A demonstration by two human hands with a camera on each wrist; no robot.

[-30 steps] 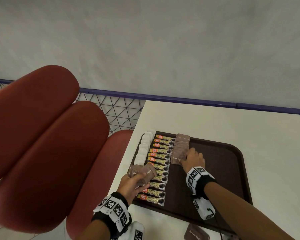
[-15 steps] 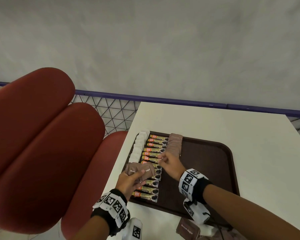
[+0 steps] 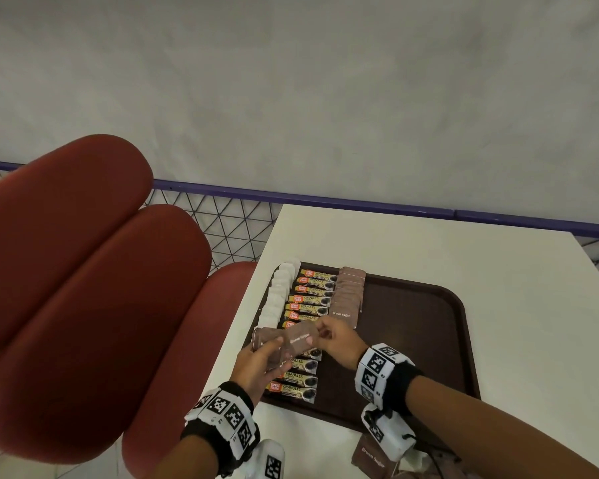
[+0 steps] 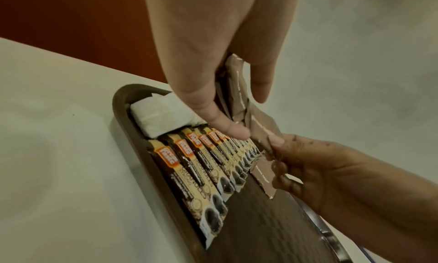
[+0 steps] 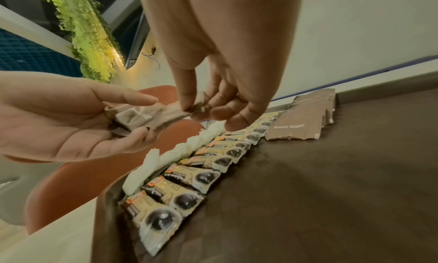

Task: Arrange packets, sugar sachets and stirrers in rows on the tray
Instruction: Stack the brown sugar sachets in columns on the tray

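Note:
A dark brown tray (image 3: pixel 429 326) lies on the white table (image 3: pixel 446 250). It holds a row of white sachets (image 3: pixel 279 293), a row of coffee packets (image 3: pixel 308 300) and a shorter row of brown sugar sachets (image 3: pixel 348 300). My left hand (image 3: pixel 263 361) holds a small stack of brown sugar sachets (image 3: pixel 274 344) above the coffee row. My right hand (image 3: pixel 336 337) pinches the top sachet (image 3: pixel 301 337) of that stack between thumb and fingers (image 5: pixel 187 98). In the left wrist view the pinched sachet (image 4: pixel 258 132) sticks out from the stack toward the right hand's fingers (image 4: pixel 277 141).
Red padded seats (image 3: pixel 83 288) stand left of the table. A blue rail with wire mesh (image 3: pixel 222 216) runs behind. More brown sugar sachets (image 3: pixel 372 456) lie on the table near the front edge, below my right wrist. The tray's right half is bare.
My right hand left the brown sachet row and came back left to the stack in my left hand, where it now pinches the top sachet. The left hand stayed about in place.

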